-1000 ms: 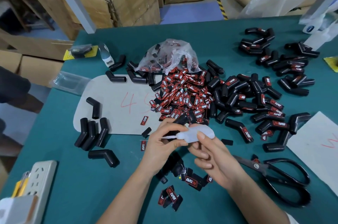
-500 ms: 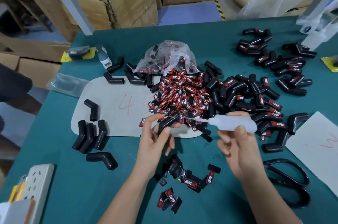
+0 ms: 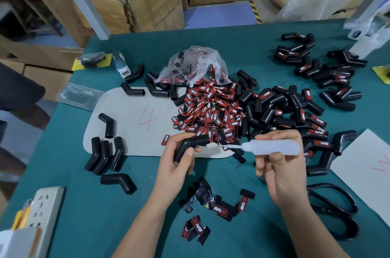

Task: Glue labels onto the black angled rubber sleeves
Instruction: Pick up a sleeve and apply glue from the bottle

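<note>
left hand (image 3: 175, 165): I see it just left of frame centre, fingers and thumb curled round a black angled sleeve (image 3: 190, 145). The palm covers the sleeve's lower leg, so I can't see that end.
right hand (image 3: 280, 165): right of centre, fingers wrapped over a translucent glue bottle (image 3: 274, 146) with the thumb pressed on its near side. The bottle lies roughly level and its thin nozzle points left at the sleeve. I can't tell whether the tip actually touches the rubber or stops just short.
label pile (image 3: 211, 112): a big red-and-black heap in the middle of the green table (image 3: 84, 205). Most print is too jumbled to read, though "TAPER" shows on a few.
plastic bag (image 3: 194, 63): crumpled clear bag at the far edge of the heap; what's inside is mostly blurred.
loose labels (image 3: 219, 209): a small scatter in the lower middle, between my forearms, some face down.
bare sleeves (image 3: 105, 154): a cluster at left centre, partly on a grey card (image 3: 130, 122) with red scrawl that the heap half covers.
labelled sleeves (image 3: 316, 72): piled at upper right and right of the heap, overlapping each other, so no way to count them.
scissors (image 3: 335, 209): lower right, black handles only; my right arm hides the blades.
power strip (image 3: 44, 207): lower left, cut off by the frame edge.
</note>
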The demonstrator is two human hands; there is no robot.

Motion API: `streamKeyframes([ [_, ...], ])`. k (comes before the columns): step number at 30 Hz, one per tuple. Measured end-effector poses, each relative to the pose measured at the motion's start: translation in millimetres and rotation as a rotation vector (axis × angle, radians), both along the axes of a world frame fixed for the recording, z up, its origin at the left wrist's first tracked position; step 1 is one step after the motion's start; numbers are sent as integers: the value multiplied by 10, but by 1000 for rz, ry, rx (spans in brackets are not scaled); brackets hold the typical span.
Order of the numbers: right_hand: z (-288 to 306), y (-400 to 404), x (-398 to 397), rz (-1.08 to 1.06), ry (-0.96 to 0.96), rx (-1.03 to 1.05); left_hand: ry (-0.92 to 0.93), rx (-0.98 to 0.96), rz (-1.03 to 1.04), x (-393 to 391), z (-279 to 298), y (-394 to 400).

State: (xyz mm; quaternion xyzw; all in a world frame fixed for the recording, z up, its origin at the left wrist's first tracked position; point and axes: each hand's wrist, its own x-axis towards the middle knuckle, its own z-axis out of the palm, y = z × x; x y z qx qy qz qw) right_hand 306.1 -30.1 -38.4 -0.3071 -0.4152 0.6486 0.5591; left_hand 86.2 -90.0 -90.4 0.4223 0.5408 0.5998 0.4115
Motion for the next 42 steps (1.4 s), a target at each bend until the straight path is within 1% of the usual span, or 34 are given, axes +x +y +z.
streamKeyframes([
  [6, -6, 8, 16, -32, -68, 5, 11, 10, -27, 10, 0, -8],
  [10, -32, 21, 49, -66, -147, -18, 0, 7, -21, 14, 10, -11],
  [14, -65, 34, 86, -129, -238, 2, 19, 3, -27, 12, 11, -6],
  [22, -80, 25, 78, -121, -332, -14, 41, -4, -41, 21, 0, -9],
  [42, -92, -19, 60, -162, -418, 76, 88, -33, -58, 14, -73, -16],
])
